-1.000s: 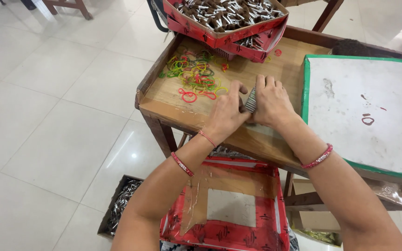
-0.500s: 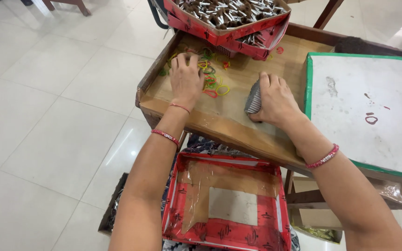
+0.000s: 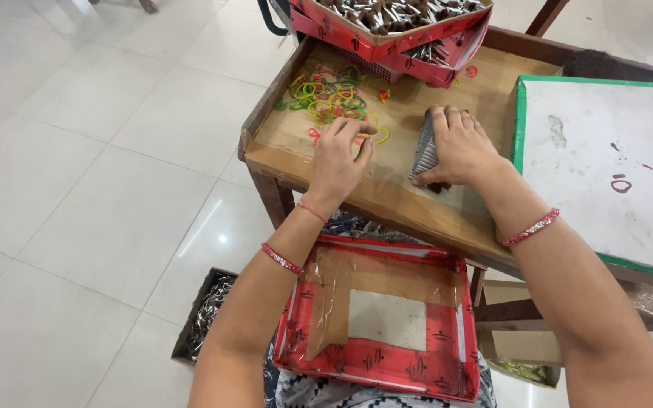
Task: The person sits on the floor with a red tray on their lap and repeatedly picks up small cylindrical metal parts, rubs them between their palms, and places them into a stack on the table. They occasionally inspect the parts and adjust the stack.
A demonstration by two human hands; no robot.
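My right hand (image 3: 459, 143) grips a tight bundle of small silvery pieces (image 3: 422, 153), holding it upright on the wooden tray table (image 3: 296, 155). My left hand (image 3: 338, 155) is just to the left of the bundle, fingertips pinched on a red rubber band (image 3: 360, 140). A loose heap of green, yellow and red rubber bands (image 3: 326, 91) lies on the wood just beyond my left hand.
Red cardboard boxes full of silvery pieces (image 3: 394, 23) are stacked at the table's far edge. A white board with a green border (image 3: 606, 151) lies on the right. A red box lid (image 3: 387, 325) rests on my lap. A box of silvery pieces (image 3: 205, 317) sits on the tiled floor.
My left hand left the bundle, reached out to the heap of rubber bands, and has come back toward the bundle with a band pinched. My right hand kept hold of the bundle.
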